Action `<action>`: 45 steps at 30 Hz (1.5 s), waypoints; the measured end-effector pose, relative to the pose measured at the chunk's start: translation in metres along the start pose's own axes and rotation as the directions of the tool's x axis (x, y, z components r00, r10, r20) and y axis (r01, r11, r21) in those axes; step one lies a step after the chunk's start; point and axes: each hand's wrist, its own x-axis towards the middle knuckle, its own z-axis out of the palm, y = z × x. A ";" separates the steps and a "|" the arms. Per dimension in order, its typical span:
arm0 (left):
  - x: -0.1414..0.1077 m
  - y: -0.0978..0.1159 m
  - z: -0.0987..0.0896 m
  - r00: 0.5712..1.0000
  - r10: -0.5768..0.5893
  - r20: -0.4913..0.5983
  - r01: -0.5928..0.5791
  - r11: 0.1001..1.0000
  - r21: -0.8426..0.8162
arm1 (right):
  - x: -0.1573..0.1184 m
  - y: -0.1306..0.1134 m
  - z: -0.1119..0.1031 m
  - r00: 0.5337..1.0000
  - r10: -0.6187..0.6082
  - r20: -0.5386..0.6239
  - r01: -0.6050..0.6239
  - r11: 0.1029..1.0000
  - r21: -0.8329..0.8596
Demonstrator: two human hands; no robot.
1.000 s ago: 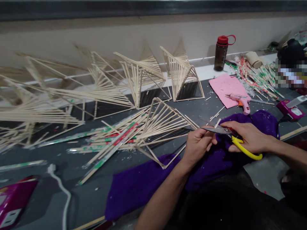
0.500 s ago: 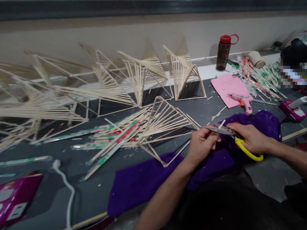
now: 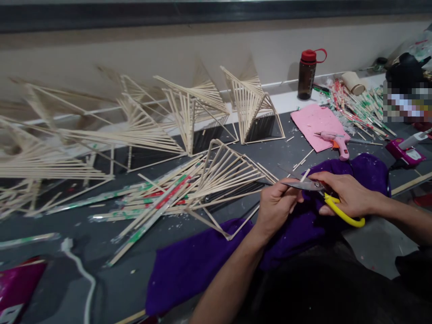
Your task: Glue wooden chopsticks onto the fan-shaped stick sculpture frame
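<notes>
Yellow-handled scissors (image 3: 343,212) are gripped in my right hand (image 3: 347,194), their blades apart and pointing left. A pale wooden stick (image 3: 305,175) pokes up beside the blades, pinched in the closed fingers of my left hand (image 3: 277,204); its other end is hidden. Left of that hand stands a twisted frame of wooden sticks (image 3: 232,175), its lower corner over a purple cloth (image 3: 189,267). The cloth also lies under both hands. Wooden sticks in clear wrappers with green and red print (image 3: 165,202) lie in a pile left of the frame.
More stick frames (image 3: 251,105) line the wall. To the right are a pink sheet (image 3: 305,119), a pink glue gun (image 3: 337,138), a red-capped bottle (image 3: 307,74), wrapper scraps (image 3: 357,108) and a magenta device (image 3: 405,153). A white cable (image 3: 83,270) lies at left.
The whole view has shifted, so objects sit slightly further left. Both hands keep their hold on the scissors and the stick, with little visible movement between them.
</notes>
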 end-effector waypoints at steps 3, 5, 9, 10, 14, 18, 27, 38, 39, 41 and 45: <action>0.001 -0.001 -0.001 0.997 -0.054 0.060 0.058 0.996 -0.062 | 0.000 0.000 -0.002 1.000 -0.019 0.012 0.019 1.000 0.016; 0.001 0.000 -0.001 0.994 -0.068 0.084 0.074 0.995 -0.069 | 0.000 0.000 -0.003 0.999 -0.028 0.018 0.027 0.999 0.037; 0.000 -0.001 -0.002 0.993 -0.057 0.101 0.059 0.998 -0.012 | -0.002 -0.001 -0.001 0.999 -0.037 0.028 0.034 0.996 0.087; 0.000 -0.001 -0.002 0.993 -0.056 0.099 0.056 0.998 -0.001 | -0.002 -0.001 0.000 0.999 -0.038 0.028 0.036 0.996 0.087; -0.001 -0.004 0.001 0.995 -0.057 0.078 0.058 0.998 -0.010 | -0.002 0.001 0.004 0.999 -0.037 0.006 0.037 0.998 0.054; 0.001 -0.002 0.005 0.997 -0.051 0.055 0.053 0.998 -0.038 | -0.003 0.003 0.005 0.998 -0.047 -0.031 0.048 0.998 0.028; 0.001 0.000 0.004 0.997 0.032 -0.067 -0.032 0.999 -0.006 | -0.001 -0.005 0.002 0.999 0.008 -0.035 -0.008 1.000 0.000; 0.000 -0.003 -0.001 0.998 0.028 0.058 -0.025 0.998 -0.063 | 0.004 0.002 -0.003 0.999 -0.047 -0.007 0.047 0.998 -0.031; 0.000 -0.004 -0.001 0.997 0.015 0.079 -0.009 0.997 -0.083 | 0.004 0.002 -0.003 0.998 -0.059 -0.010 0.058 0.998 -0.018; -0.001 -0.004 -0.001 0.995 -0.001 0.102 0.011 0.996 -0.090 | 0.004 0.002 -0.002 0.997 -0.076 -0.014 0.076 0.997 0.009; -0.001 -0.005 -0.001 0.997 -0.006 0.080 0.011 0.997 -0.073 | 0.004 -0.001 -0.001 0.997 -0.083 -0.004 0.083 0.994 0.064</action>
